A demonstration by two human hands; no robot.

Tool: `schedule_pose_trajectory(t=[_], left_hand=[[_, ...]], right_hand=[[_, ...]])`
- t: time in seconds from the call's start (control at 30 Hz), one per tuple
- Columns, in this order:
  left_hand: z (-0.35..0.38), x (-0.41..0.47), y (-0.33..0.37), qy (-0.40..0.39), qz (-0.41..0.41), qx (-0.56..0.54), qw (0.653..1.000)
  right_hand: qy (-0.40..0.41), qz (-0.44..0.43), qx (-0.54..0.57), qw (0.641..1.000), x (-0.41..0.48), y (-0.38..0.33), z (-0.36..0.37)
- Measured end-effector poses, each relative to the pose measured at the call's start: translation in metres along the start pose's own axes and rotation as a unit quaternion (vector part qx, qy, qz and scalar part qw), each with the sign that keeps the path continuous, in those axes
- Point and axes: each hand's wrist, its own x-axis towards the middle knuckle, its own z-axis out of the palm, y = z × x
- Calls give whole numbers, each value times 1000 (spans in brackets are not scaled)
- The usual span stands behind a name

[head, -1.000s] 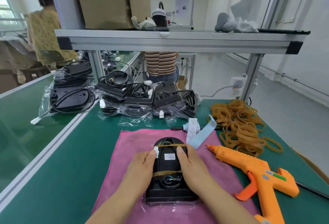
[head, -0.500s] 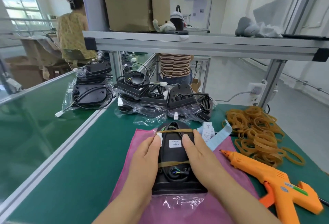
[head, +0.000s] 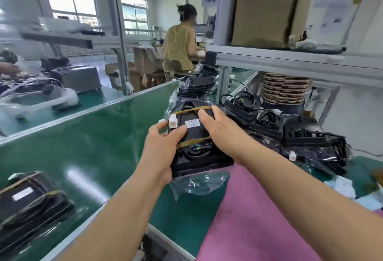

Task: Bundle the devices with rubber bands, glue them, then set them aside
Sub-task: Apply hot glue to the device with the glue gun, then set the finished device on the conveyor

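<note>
A black banded device (head: 194,134) with two rubber bands, a white label and a white connector is lifted off the pink cloth (head: 255,219), a clear plastic bag hanging under it. My left hand (head: 161,146) grips its left side and my right hand (head: 219,126) grips its right side. It hangs over the edge between the bench and the green conveyor belt (head: 93,142). Another banded device (head: 31,200) lies on the belt at the lower left. The glue gun and the loose rubber bands are out of view.
Unbundled black devices in bags (head: 290,134) are piled at the right behind my hands. A metal shelf (head: 290,59) carrying a cardboard box (head: 269,9) overhangs them. A person in a patterned top (head: 180,41) works at the far end, and a striped torso shows under the shelf.
Both hands have lifted the banded device off the pink cloth and carried it left toward the conveyor belt. My view has swung left, dropping the glue gun and rubber bands out of sight.
</note>
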Motion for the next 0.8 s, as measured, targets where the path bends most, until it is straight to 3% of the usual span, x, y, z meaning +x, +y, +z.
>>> schedule_pose_trajectory(t=[0.17,0.47,0.8], left_hand=[[-64,27,18,110,22,-31,993],[-159,48,15,283,58,-32,957],[-197,74,-10,405,80,47,910]], right_hand=[[-102,-10,-23,994,50,-33,66],[-196,-16,-13,980,84,-58,187],[-232,16,-65,971,105,-49,258]])
